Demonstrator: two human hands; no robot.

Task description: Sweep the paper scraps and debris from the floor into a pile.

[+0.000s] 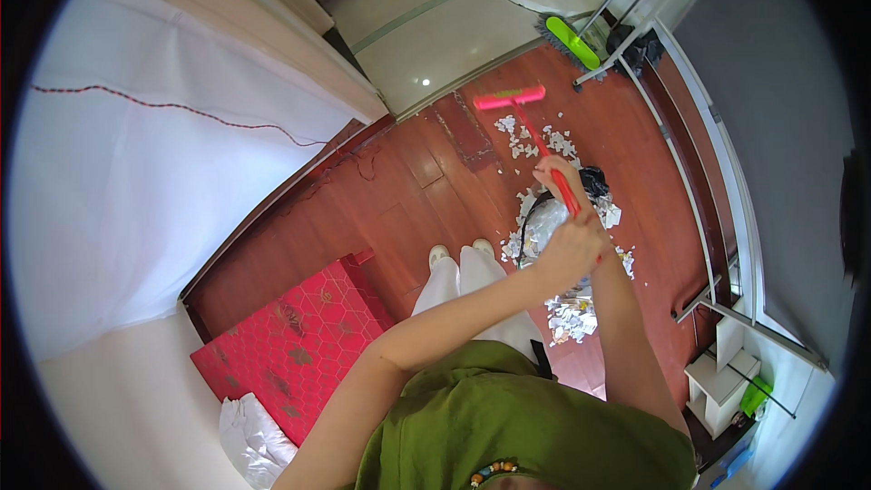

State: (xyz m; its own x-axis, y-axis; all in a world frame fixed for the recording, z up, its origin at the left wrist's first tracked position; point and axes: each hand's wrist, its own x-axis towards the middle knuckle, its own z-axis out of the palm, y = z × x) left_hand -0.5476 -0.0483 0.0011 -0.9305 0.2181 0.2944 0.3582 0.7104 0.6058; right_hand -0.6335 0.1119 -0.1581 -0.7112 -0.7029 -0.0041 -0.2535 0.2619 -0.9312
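Observation:
My left hand (pixel 573 249) is closed round the lower end of a red-handled tool with a pink T-shaped head (pixel 510 98). Farther up the same handle, my right hand (pixel 561 180) is wrapped round it too. A yellowish-green strip shows along the head, which is a little blurred; I cannot tell if it is bristles. The head is beyond a scatter of torn white paper scraps (pixel 555 143) on the reddish wood floor. Below my hands, partly hidden by them, is a dark-rimmed bin with a clear plastic liner (pixel 543 225). More paper pieces (pixel 572 319) surround it.
A red patterned box (pixel 290 345) stands at the left, near a white plastic bag (pixel 254 436). A lime-green mop head (pixel 572 43) and a metal frame (pixel 676 150) line the far right. White shelving (pixel 721 381) is at the lower right. Tiles (pixel 435 23) begin beyond the wood.

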